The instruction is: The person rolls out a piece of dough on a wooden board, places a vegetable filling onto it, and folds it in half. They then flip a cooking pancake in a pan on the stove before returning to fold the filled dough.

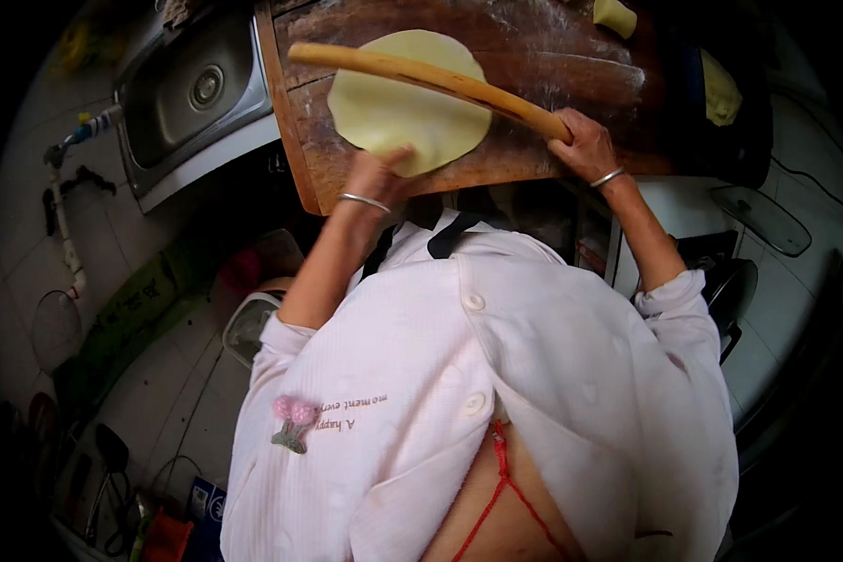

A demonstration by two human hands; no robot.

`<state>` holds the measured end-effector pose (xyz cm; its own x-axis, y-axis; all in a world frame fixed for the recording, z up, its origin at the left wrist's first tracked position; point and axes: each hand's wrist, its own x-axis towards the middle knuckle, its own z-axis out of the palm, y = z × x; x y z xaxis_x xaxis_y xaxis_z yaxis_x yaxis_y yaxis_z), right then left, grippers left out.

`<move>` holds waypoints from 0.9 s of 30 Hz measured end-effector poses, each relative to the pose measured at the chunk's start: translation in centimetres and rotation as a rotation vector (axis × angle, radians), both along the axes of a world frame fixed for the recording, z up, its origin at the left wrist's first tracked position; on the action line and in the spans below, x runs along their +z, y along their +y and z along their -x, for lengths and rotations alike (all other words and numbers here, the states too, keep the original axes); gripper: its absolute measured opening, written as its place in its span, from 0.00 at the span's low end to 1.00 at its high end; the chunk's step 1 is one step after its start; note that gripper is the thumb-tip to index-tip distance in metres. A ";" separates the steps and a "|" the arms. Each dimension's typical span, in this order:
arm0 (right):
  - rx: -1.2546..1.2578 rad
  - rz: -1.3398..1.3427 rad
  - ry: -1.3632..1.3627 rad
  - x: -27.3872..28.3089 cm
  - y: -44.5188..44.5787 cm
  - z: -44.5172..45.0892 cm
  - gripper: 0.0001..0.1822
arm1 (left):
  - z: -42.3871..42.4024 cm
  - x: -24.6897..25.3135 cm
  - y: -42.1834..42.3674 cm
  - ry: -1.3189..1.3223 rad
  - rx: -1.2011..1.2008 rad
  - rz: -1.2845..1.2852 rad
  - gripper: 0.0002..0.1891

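A round sheet of pale yellow dough (411, 123) lies on a floured wooden board (555, 77), near its left end. My left hand (378, 177) holds the near edge of the sheet, the thumb on top and the other fingers mostly hidden. My right hand (584, 144) is closed around the right end of a long wooden rolling pin (421, 74). The pin slants across the far half of the dough, and its other end sticks out past the left side of the sheet. I cannot tell whether the pin touches the dough.
A stainless steel sink (183, 105) adjoins the board on the left. A yellow dough piece (615, 17) sits at the board's far right. Farther right, another flat yellow piece (721, 90) rests on a dark surface. A glass lid (764, 219) is at the right.
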<state>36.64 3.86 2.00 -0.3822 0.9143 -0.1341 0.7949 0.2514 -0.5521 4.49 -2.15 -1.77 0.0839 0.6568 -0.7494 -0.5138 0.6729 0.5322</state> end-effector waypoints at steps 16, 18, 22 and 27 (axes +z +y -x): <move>0.209 -0.610 -0.158 -3.5 5.7 2.3 0.21 | 4.3 -1.4 -1.1 1.866 -0.549 -0.842 0.31; 0.132 -0.643 -0.276 -6.5 7.9 2.2 0.18 | 5.6 -2.3 5.5 1.964 -0.529 -0.845 0.28; 0.247 -0.779 -0.211 -3.3 18.7 7.7 0.07 | 12.3 -4.0 18.6 2.287 -0.614 -0.922 0.21; 0.203 -0.535 -0.167 -6.9 10.3 3.0 0.17 | 7.4 -2.8 10.4 1.943 -0.558 -1.005 0.24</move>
